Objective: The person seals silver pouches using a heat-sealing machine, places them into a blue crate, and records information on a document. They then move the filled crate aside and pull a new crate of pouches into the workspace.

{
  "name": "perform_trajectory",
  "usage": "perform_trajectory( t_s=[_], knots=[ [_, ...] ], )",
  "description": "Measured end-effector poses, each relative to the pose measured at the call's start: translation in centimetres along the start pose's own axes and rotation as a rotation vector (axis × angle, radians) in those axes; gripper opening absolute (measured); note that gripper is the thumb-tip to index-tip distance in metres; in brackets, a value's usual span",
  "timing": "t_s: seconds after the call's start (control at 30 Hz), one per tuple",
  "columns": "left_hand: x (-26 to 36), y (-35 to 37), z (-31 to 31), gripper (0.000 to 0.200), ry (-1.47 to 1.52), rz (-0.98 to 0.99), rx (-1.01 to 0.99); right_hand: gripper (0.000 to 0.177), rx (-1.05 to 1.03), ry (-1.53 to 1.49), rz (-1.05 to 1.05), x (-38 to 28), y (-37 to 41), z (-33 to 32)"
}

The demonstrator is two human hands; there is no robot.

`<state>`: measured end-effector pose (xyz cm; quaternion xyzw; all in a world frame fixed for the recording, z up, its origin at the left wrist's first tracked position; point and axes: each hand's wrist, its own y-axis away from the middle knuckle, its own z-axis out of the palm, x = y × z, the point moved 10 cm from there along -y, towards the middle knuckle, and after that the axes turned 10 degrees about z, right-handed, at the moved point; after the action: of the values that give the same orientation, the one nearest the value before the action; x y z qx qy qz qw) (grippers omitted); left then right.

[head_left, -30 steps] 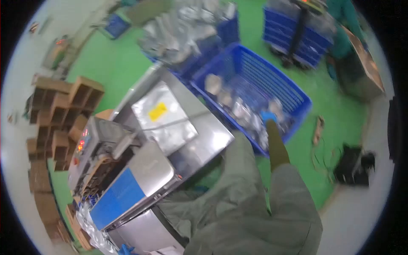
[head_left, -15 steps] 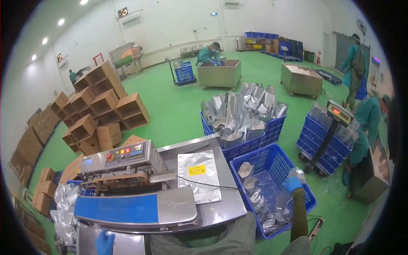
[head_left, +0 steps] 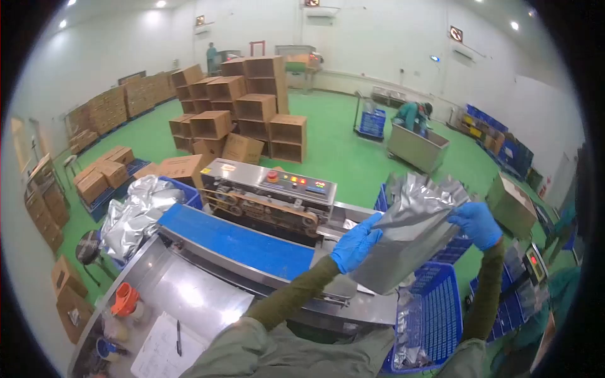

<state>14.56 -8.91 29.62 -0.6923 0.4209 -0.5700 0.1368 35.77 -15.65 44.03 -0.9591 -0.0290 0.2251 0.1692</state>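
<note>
A large silver foil bag (head_left: 403, 242) is held up between my two blue-gloved hands, over the right end of the sealing machine (head_left: 268, 189). My left hand (head_left: 357, 243) is closed on the bag's left edge. At its upper right, my right hand (head_left: 477, 224) grips the crumpled top. The machine's blue belt (head_left: 236, 242) runs to the left of my left hand. Below the bag stands a blue crate (head_left: 446, 309) with silver pieces inside. More foil bags, partly hidden by the held one, rise behind it.
Silver bags (head_left: 142, 211) are heaped at the machine's left. A notebook (head_left: 167, 346) with a pen and an orange object (head_left: 125, 299) lie on the steel table. Cardboard boxes (head_left: 236, 110) stand beyond. A person (head_left: 413, 115) leans over a steel bin; a scale (head_left: 534, 261) is at right.
The view has swung left. Both hands have come up to a foil bag and hold it; before, my left hand was low by the table and my right hand was over the crate.
</note>
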Motion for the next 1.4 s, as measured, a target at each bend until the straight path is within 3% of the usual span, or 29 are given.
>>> perform_trajectory(
  t_s=[0.03, 0.1, 0.17, 0.23, 0.27, 0.33, 0.37, 0.4, 0.43, 0.47, 0.5, 0.6, 0.7, 0.77, 0.83, 0.9, 0.97, 1.03, 1.1, 1.17, 1.23, 1.3, 1.37, 1.4],
  knots=[
    [-0.1, 0.1, -1.5, 0.052, -0.005, -0.032, 0.112, 0.020, -0.007, 0.003, -0.100, -1.4, -0.6, 1.5],
    [-1.4, 1.3, -4.2, 0.046, -0.014, 0.025, 0.222, 0.017, -0.037, -0.036, -0.103, -1.8, -1.6, 5.3],
    [-3.6, 2.5, -6.4, 0.041, -0.021, 0.074, 0.324, 0.013, 0.010, -0.024, -0.338, -4.1, -1.5, 8.6],
    [-4.5, 3.4, -7.9, 0.034, 0.142, 0.138, 0.387, 0.014, 0.051, -0.133, -0.274, -3.4, -2.7, 10.1],
    [-6.6, 3.6, -7.6, 0.032, 0.281, 0.030, 0.412, 0.018, 0.087, -0.234, -0.191, -2.3, -2.8, 10.4],
    [-6.4, 3.1, -7.9, 0.029, 0.142, 0.088, 0.313, 0.029, 0.103, -0.722, -0.063, -2.4, -2.3, 9.9],
    [-5.7, 3.0, -8.0, 0.027, 0.020, 0.153, 0.262, 0.034, 0.081, -0.816, -0.046, -3.3, -1.6, 10.3],
    [-6.8, 3.1, -7.5, 0.024, 0.272, 0.079, 0.300, 0.040, 0.065, -0.909, -0.018, -3.0, -0.9, 10.6],
    [-7.7, 3.4, -6.8, 0.020, 0.521, -0.006, 0.339, 0.036, 0.000, -0.808, 0.078, -0.4, -0.8, 13.3],
    [-6.4, 3.5, -7.6, 0.017, 0.273, 0.050, 0.308, 0.026, -0.067, -0.574, 0.116, 3.9, -1.1, 17.0],
    [-4.7, 3.6, -8.2, 0.014, 0.019, 0.123, 0.269, 0.018, -0.122, -0.500, 0.116, 1.9, 0.0, 17.7],
    [-3.4, 3.0, -7.3, 0.019, 0.079, 0.169, 0.215, 0.018, -0.109, -0.768, 0.270, 4.3, 0.9, 20.0],
    [-4.6, 1.8, -7.8, 0.025, 0.245, 0.025, 0.221, 0.019, -0.068, -0.646, 0.201, 3.3, 0.7, 19.1],
    [-6.1, 1.5, -6.6, 0.032, 0.249, -0.287, -0.041, 0.019, -0.062, -0.638, 0.184, 2.6, 0.7, 18.5],
    [-6.0, 0.2, -6.8, 0.025, 0.349, -0.191, -0.079, 0.018, -0.060, -0.645, 0.173, 2.8, 0.7, 18.5],
    [-7.4, 1.0, -4.9, 0.016, 0.489, -0.391, -0.255, 0.018, -0.060, -0.654, 0.167, 3.2, 0.8, 18.8],
    [-6.9, 1.3, -5.2, 0.007, 0.492, -0.384, -0.200, 0.023, 0.017, -0.654, 0.157, 3.5, 0.8, 18.2],
    [-6.4, 1.5, -10.7, 0.008, 0.279, -0.039, 0.350, 0.021, 0.037, -0.650, 0.174, 4.2, 1.1, 17.5],
    [-6.8, 2.8, -10.6, 0.008, 0.281, -0.035, 0.414, 0.019, 0.058, -0.642, 0.188, 4.5, 1.2, 17.3],
    [-7.4, 4.3, -11.1, 0.009, 0.290, -0.056, 0.571, 0.022, 0.061, -0.853, 0.196, 5.0, 0.9, 18.5],
    [-6.9, 4.2, -10.3, 0.012, 0.280, -0.058, 0.500, 0.029, -0.046, -0.886, 0.249, 5.8, 0.6, 20.3],
    [-6.3, 3.2, -8.0, 0.023, -0.055, 0.008, 0.186, 0.031, -0.108, -0.843, 0.173, 4.7, 0.7, 21.2],
    [-9.7, 3.5, -7.2, 0.032, -0.055, 0.096, 0.190, 0.033, -0.089, -0.803, 0.140, 5.0, 0.9, 21.6],
    [-8.1, 3.5, -6.9, 0.032, -0.382, 0.227, 0.117, 0.035, -0.063, -0.765, 0.112, 4.9, 0.8, 21.6]
  ],
)
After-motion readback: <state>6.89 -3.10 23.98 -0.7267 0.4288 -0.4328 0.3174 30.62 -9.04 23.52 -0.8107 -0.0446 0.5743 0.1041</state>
